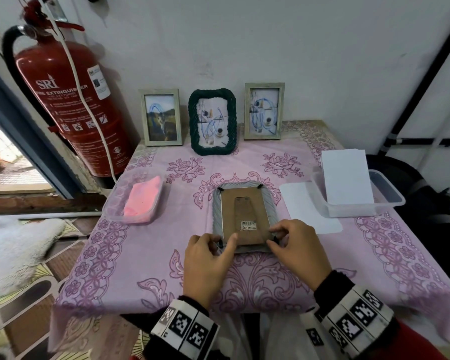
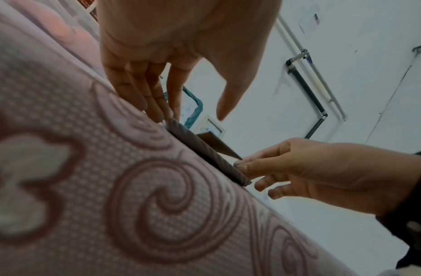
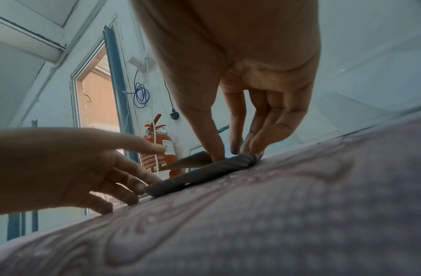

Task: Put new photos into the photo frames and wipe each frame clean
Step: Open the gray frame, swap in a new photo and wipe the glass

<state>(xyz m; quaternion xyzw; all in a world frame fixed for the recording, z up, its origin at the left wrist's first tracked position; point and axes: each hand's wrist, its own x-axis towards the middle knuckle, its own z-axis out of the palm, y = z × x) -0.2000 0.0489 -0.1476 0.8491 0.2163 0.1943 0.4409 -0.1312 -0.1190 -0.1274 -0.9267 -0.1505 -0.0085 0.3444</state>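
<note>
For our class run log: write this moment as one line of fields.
frame: face-down on tablecloth | left hand: near-left corner | right hand: near-right corner | backing: on | stage: working tabs
</note>
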